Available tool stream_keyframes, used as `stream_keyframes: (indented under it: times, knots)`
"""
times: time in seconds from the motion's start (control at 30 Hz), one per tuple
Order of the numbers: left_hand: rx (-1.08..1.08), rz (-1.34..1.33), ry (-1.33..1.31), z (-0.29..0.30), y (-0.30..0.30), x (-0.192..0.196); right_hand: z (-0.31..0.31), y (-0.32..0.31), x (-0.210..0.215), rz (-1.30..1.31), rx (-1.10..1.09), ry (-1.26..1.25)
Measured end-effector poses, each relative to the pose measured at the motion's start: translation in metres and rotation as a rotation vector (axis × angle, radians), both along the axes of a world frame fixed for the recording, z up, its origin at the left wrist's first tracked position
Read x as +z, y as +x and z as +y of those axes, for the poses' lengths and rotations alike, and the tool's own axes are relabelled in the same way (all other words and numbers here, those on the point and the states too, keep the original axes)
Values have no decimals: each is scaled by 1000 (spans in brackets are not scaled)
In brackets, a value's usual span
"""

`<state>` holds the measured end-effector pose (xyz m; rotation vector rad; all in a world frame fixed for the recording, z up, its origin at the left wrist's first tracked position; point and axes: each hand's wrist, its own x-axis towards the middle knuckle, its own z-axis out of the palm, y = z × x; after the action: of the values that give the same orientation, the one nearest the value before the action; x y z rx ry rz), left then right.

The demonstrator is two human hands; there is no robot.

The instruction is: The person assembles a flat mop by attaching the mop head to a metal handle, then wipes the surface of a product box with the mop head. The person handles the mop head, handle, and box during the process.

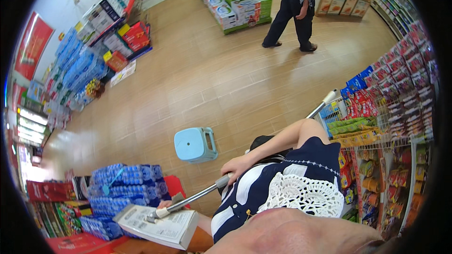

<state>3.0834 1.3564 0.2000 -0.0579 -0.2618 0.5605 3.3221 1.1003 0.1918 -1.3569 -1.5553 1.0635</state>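
Observation:
A silver metal pole [200, 194] with pale plastic ends slants up from lower left to right. My forearm and body hide its middle, so I cannot tell whether it is one piece. Round it, close to a grey collar, my right hand [237, 166] is closed. At the lower left, a flat white box [157, 228] with printing lies tilted beneath the pole's lower end. My left hand [165, 204] grips this box; only some fingers show past its edge, and whether they also touch the pole is hidden.
A light-blue plastic stool [190, 144] stands on the wooden-look floor ahead. Blue bottle packs [125, 183] are stacked at my left. Snack racks [362, 127] line my right. Farther off, a person in dark trousers [296, 14] stands near stacked cartons [242, 9].

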Motion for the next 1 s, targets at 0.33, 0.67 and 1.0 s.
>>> stream_keyframes:
  times: [0.33, 0.67, 1.0]
  knots:
    - [7, 105, 42, 24, 12, -4, -74, 22, 13, -464, -277, -126]
    - [-12, 158, 69, 43, 23, -4, -62, 23, 20, -446, -348, -39]
    - [5, 182, 77, 52, 15, -2, -64, 38, 23, -474, -435, -64]
